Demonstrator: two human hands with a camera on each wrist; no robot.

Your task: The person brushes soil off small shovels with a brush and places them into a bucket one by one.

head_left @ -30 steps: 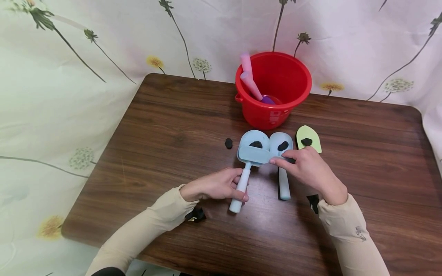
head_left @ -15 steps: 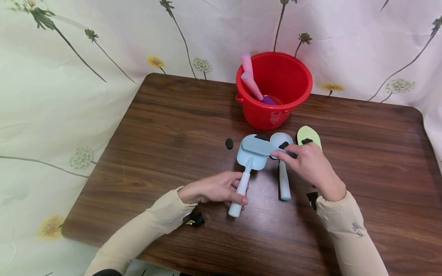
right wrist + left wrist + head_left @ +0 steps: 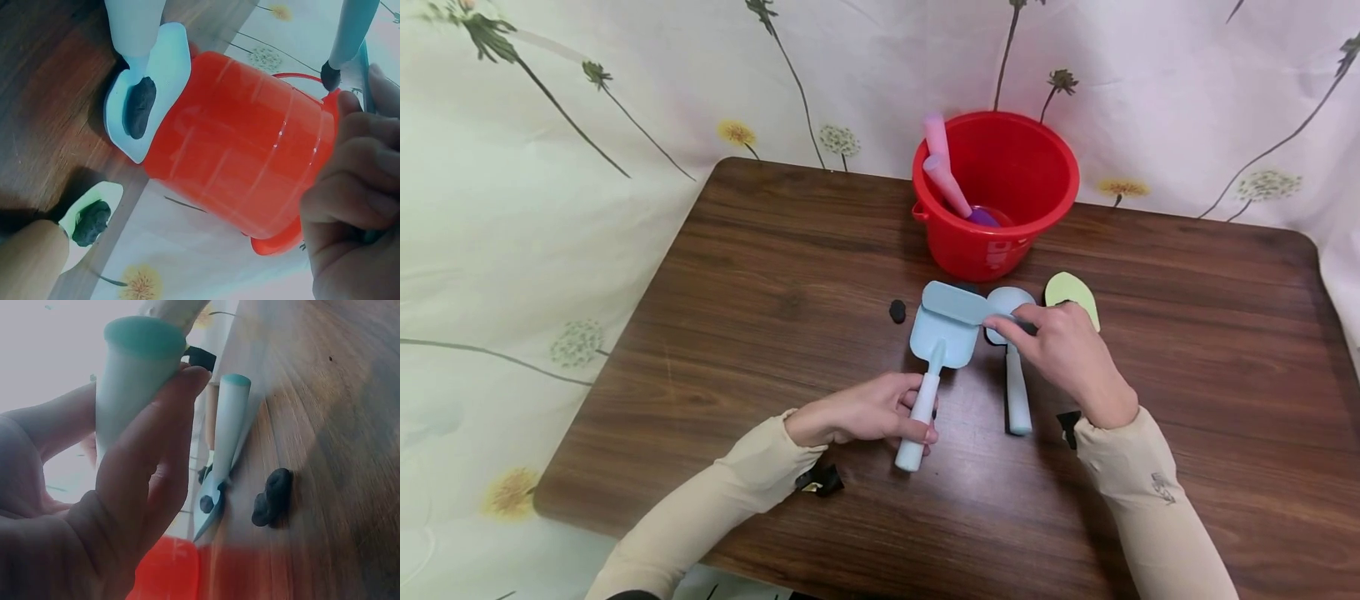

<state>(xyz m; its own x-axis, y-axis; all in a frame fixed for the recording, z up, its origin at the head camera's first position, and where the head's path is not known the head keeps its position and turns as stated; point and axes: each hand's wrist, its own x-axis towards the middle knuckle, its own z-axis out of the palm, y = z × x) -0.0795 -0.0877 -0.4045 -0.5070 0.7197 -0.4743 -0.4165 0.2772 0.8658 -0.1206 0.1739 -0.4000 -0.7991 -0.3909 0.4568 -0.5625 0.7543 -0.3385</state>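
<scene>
"We'd ask what each grip has."
"Left hand (image 3: 868, 408): clasped round the handle (image 3: 910, 456) of a pale blue toy shovel (image 3: 958, 339), over the desk (image 3: 775, 275). Right hand (image 3: 1071, 350): pinching a flat blue scraper (image 3: 955, 303)."
"Do the tools touch?"
"We can't tell; the scraper overlaps the blade's far end. Just right, we see a second shovel (image 3: 1018, 392) bearing a dark lump (image 3: 141, 107), near the red bucket (image 3: 977, 250)."

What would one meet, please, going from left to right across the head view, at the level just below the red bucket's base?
Small black lump, blade of the blue shovel gripped by the left hand, blade of the second blue shovel, light green blade.
</scene>
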